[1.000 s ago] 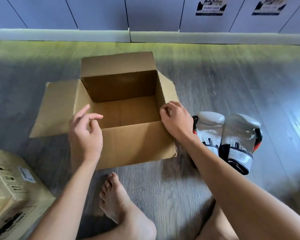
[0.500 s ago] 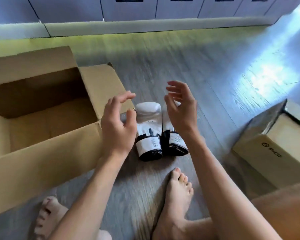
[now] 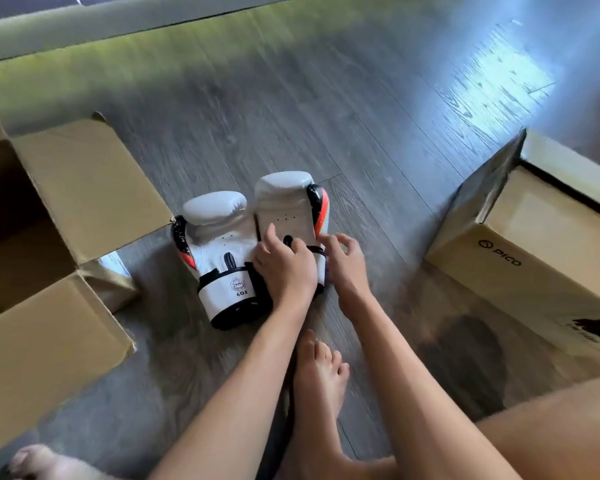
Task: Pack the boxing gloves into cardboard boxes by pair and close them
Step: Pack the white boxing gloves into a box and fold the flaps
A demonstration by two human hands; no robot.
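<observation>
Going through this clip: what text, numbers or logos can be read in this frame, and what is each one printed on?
"6 OZ": on the white cuff of the left boxing glove.
"PICO", after a round logo: on the side of the closed cardboard box at the right.
Round stamp above "6 OZ": too small to read.
Black print low on the same closed box: blurred and cut off.
Open box at the left: no print shows.

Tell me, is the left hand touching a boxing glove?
Touching. The head view shows the left hand curled over the cuff of the right-side glove.
</observation>
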